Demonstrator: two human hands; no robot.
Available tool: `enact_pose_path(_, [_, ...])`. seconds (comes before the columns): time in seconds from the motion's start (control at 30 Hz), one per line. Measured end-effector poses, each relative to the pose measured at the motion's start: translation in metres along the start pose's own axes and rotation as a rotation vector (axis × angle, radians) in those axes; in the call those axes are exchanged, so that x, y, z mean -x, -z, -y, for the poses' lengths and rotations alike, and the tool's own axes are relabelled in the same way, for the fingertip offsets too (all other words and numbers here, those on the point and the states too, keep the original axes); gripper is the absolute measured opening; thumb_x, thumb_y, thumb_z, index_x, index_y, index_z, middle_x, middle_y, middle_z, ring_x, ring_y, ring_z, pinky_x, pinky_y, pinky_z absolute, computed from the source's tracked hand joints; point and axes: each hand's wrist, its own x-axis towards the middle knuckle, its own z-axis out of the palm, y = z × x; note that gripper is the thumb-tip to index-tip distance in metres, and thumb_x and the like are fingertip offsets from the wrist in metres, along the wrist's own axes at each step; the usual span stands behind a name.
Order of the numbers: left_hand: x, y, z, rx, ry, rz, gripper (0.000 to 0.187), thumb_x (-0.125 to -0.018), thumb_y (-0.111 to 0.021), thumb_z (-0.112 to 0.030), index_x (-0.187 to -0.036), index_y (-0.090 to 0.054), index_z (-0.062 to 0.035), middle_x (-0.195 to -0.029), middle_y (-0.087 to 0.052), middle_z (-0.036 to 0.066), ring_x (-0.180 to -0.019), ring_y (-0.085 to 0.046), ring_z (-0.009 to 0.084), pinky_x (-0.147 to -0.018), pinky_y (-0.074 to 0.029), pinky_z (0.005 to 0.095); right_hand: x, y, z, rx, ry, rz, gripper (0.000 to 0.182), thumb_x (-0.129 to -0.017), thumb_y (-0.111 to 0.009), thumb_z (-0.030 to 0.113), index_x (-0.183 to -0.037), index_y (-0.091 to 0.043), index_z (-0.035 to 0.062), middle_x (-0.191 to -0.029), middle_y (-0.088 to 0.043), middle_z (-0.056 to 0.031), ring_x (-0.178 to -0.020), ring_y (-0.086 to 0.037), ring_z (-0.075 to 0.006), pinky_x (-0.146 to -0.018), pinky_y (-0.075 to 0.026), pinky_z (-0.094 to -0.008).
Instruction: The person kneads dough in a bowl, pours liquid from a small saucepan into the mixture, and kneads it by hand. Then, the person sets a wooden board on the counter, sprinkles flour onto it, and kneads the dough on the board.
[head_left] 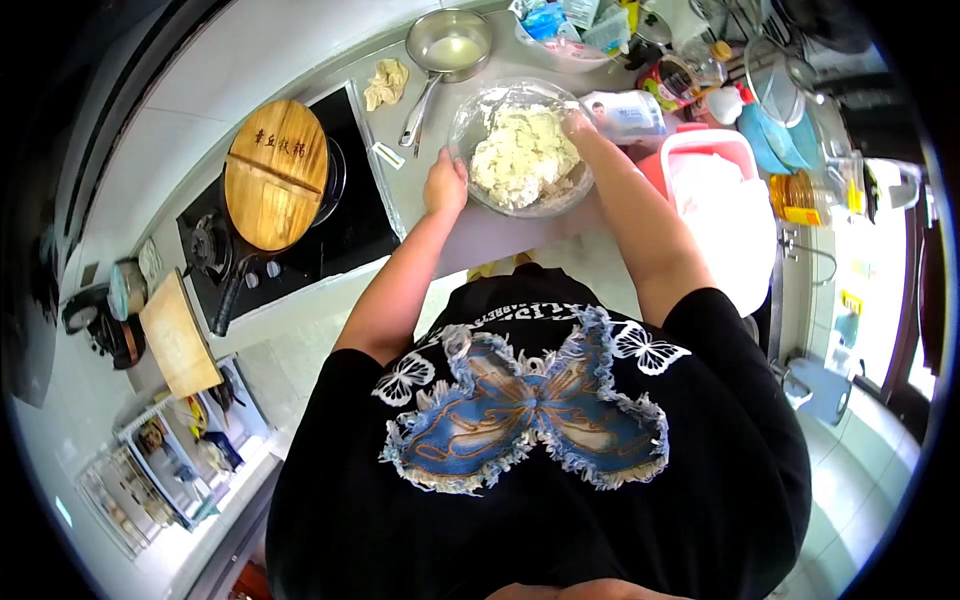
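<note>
A clear glass bowl (pixel 478 193) stands on the counter in front of me, with pale, lumpy dough (pixel 525 155) inside and flour smeared on its wall. My left hand (pixel 446 185) is closed against the bowl's left side, its fingers partly hidden by the rim. At the right rim, my right hand (pixel 579 128) is closed on the bowl's edge, close to the dough; its fingertips are hard to see. Behind the bowl lie a steel saucepan (pixel 449 45) with a little pale contents and a crumpled beige cloth-like piece (pixel 386 84).
On the left, a black hob (pixel 355 220) carries a pan under a round wooden lid (pixel 276 175). A white package (pixel 625 116), a pink tub (pixel 735 145) and several bottles crowd the right side. A cutting board (pixel 180 333) leans at far left.
</note>
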Motion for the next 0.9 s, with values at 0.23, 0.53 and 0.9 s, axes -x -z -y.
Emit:
enact_pose_path(0.23, [-0.013, -0.009, -0.008, -0.101, 0.071, 0.055, 0.037, -0.091, -0.044, -0.019, -0.123, -0.040, 0.0005, -0.080, -0.064, 0.024, -0.074, -0.062, 0.0417, -0.068, -0.049, 0.0497, -0.109, -0.128, -0.055, -0.714, 0.175, 0.107, 0.032, -0.091, -0.045, 0.028, -0.110, -0.061, 0.0065, -0.106, -0.064, -0.0149, -0.097, -0.059, -0.0243, -0.085, -0.046, -0.0341])
enact_pose_path(0.53, [-0.002, -0.015, -0.013, -0.006, 0.219, -0.056, 0.029, -0.091, -0.045, -0.016, -0.117, -0.046, -0.0030, -0.083, -0.064, 0.025, -0.079, -0.062, 0.0417, -0.071, -0.047, 0.0498, 0.111, 0.126, 0.094, 0.087, 0.385, -0.143, 0.042, -0.091, -0.044, 0.040, -0.102, -0.068, 0.0074, -0.111, -0.062, -0.0187, -0.103, -0.060, -0.0319, -0.085, -0.048, -0.0427])
enact_pose_path(0.9, [-0.006, -0.025, -0.003, 0.091, 0.170, -0.087, 0.030, -0.092, -0.043, -0.015, -0.116, -0.047, 0.0017, -0.081, -0.064, 0.025, -0.077, -0.062, 0.0417, -0.069, -0.047, 0.0483, 0.143, 0.097, 0.176, 0.342, 0.510, 0.341, 0.021, -0.079, -0.054, 0.016, -0.088, -0.070, 0.0061, -0.083, -0.068, -0.0115, -0.076, -0.066, -0.0264, -0.066, -0.051, -0.0395])
